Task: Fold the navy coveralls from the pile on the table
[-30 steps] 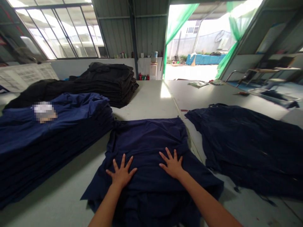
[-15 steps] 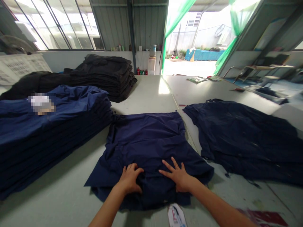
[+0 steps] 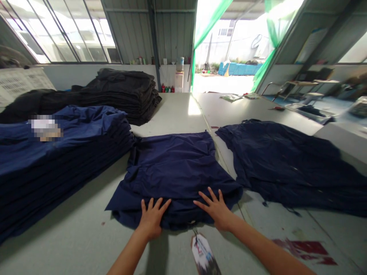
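Note:
A navy blue garment (image 3: 172,164), partly folded, lies on the table in front of me. Its sides flare out toward my end, and the near edge looks bunched. My left hand (image 3: 152,215) rests on the near left part with fingers spread. On the near right part lies my right hand (image 3: 216,208), its fingers also spread flat on the cloth. Between my wrists a printed hang tag (image 3: 203,252) hangs by a dark string from the garment's near edge and lies on the tabletop.
The pale table (image 3: 71,233) stretches away from me. To the left stands a tall stack of navy garments (image 3: 86,149), with a pile of black garments (image 3: 126,91) behind it. More navy garments (image 3: 286,164) lie spread on the right, beyond a seam in the tabletop. Red marks (image 3: 309,250) show near the right front.
Both hands have flattened on the cloth, the left one's curled fingers now stretched out. The garment's near edge has moved away from me, and more of the hang tag shows.

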Motion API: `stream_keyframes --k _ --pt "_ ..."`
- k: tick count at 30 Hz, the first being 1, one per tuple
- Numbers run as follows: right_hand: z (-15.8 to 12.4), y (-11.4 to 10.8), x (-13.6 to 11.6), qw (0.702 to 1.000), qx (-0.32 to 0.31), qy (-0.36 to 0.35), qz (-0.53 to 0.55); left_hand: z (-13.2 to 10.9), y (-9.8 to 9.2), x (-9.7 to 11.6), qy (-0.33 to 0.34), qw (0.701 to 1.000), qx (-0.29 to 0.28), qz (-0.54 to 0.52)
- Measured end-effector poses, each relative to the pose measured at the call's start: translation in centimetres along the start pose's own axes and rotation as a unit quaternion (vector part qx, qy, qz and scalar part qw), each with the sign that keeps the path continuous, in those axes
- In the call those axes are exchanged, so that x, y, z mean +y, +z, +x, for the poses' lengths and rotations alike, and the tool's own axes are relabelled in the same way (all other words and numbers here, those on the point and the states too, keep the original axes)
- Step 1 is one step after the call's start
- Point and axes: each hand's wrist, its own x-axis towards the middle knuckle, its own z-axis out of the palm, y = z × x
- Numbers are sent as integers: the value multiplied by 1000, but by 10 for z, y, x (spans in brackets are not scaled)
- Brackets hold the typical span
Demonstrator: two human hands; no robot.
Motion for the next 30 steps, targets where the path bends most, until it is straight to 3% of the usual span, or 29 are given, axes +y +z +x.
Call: stream_keyframes --k 5,7,11,15,20,23,25,30 --pt "26 5 6 985 171 26 19 21 -3 2 -9 993 114 18" --pt "31 -3 10 979 197 32 31 24 -14 3 -24 993 116 13" --pt "26 -34 18 988 132 52 59 20 -43 8 -40 999 18 -22" --pt "-4 -78 25 994 72 44 76 4 -73 12 -11 997 -52 -57" --pt "-38 -131 34 992 72 41 100 -23 -130 7 63 972 -173 -148" --pt "-32 -156 34 989 91 65 96 -21 -161 -3 80 970 -142 -183" --pt "-16 -169 32 989 93 81 79 -8 -170 -13 71 978 -107 -166" --pt "45 -181 33 989 57 127 54 49 -163 -40 12 989 -38 -139"
